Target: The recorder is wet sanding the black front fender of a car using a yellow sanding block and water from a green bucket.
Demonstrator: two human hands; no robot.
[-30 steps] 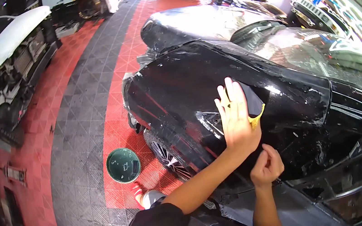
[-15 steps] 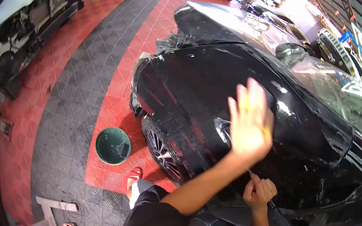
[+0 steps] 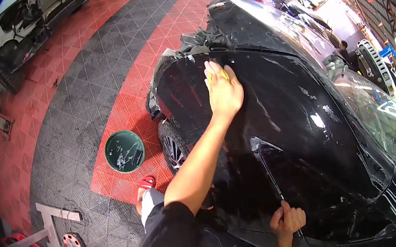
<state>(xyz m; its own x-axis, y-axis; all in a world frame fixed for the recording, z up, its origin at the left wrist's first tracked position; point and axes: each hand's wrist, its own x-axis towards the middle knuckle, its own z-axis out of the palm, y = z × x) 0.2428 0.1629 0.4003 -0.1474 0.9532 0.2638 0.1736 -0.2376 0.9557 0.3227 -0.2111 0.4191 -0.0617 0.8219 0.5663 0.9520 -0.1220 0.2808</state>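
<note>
While our left hand (image 3: 223, 90) presses a yellow squeegee (image 3: 224, 74) flat on the black car fender (image 3: 283, 127), fingers extended, our right hand (image 3: 287, 220) is closed around a thin tool (image 3: 272, 183).

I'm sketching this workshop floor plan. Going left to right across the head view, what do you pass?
Grey stand with an orange disc → green bucket → red shoe → front wheel → left hand flat on the black car panel → right hand.
</note>
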